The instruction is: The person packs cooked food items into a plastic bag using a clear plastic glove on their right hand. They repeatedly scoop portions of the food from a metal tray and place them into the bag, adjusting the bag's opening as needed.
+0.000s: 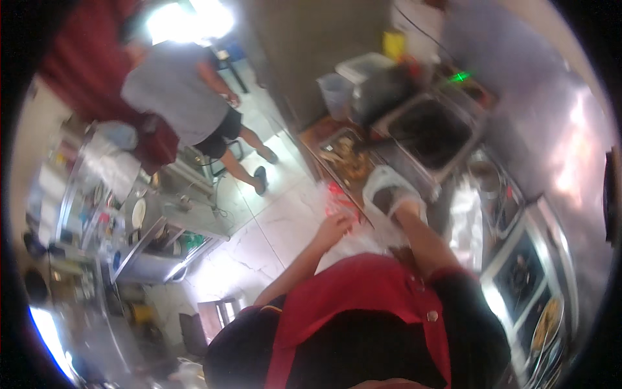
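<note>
My left hand has its fingers curled at the edge of a thin plastic bag with red print. The bag hangs by the front edge of a wooden counter. My right hand is mostly hidden inside a whitish translucent plastic bag, which wraps around it up to the wrist; something dark shows in the bag's opening, too blurred to name. Just beyond both hands, a metal tray of browned food pieces sits on the counter. A red apron covers my front.
Right of the tray is a deep-fryer basin with dark contents. A strainer, a gas stove and a pan of food follow along the right. A plastic jug stands behind. Another person is at the left.
</note>
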The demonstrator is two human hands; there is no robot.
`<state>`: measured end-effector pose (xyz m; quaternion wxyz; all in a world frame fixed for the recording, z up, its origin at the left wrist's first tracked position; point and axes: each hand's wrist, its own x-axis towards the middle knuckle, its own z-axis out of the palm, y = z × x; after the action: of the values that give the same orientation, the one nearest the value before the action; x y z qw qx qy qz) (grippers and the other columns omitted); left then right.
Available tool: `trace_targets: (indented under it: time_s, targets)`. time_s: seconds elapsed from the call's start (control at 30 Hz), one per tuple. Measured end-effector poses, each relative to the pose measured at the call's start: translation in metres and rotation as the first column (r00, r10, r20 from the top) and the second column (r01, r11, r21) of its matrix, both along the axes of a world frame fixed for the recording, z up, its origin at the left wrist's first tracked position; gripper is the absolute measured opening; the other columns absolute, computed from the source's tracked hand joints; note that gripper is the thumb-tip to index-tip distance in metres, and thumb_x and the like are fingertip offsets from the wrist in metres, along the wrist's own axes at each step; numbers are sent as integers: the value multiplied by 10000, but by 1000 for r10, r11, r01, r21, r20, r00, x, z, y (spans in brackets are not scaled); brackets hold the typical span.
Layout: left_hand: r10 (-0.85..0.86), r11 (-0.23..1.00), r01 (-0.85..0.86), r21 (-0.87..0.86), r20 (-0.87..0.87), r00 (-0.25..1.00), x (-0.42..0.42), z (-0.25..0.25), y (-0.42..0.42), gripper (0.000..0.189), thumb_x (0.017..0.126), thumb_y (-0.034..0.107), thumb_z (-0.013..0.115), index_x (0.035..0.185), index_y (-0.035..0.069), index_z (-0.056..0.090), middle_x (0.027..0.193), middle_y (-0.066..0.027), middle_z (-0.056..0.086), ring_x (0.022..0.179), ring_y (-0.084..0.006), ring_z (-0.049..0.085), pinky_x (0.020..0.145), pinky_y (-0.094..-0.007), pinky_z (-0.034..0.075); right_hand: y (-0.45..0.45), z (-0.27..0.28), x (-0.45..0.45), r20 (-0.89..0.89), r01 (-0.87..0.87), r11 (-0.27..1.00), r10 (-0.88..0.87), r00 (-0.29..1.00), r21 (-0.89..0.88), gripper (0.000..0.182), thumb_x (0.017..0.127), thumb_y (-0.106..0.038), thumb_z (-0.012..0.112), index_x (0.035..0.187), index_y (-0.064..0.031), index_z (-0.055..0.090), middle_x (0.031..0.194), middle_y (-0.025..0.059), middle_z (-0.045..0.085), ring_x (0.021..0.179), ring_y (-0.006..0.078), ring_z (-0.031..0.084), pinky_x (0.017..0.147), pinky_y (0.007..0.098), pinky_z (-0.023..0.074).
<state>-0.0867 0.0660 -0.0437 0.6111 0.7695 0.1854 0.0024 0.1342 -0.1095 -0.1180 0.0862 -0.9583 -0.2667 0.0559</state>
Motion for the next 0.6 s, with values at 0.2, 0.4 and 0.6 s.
trace_targets:
  time_s: [0.2, 0.4, 0.6]
  targets:
    - [161, 980, -174, -99, -130, 978, -24, -7, 13, 287, 925, 221, 550, 1109, 23, 643, 870, -45, 642, 756, -128, 574, 681, -272, 479, -1, -16, 5, 168, -117, 988, 132, 977, -96, 275, 884, -202, 500, 1014, -65, 700, 1030, 154, 689, 971, 303, 665, 820, 411, 528]
    - [235, 966, -235, -104, -12, 972, -24, -13, 14, 322, 909, 276, 569, 1037, -7, 655, 820, -54, 646, 718, -137, 578, 655, -291, 473, -16, -3, 7, 224, -267, 902, 353, 908, -340, 228, 865, -213, 521, 928, -83, 697, 922, 137, 694, 824, 316, 669, 735, 429, 522]
    - [227, 937, -243, -250, -94, 969, -20, -25, 12, 261, 908, 185, 570, 1109, 33, 636, 839, -38, 639, 702, -104, 550, 647, -247, 455, -57, 70, -30, 252, -445, 771, 368, 895, 456, 217, 896, -230, 554, 935, -31, 629, 761, 72, 631, 746, 195, 637, 571, 329, 493]
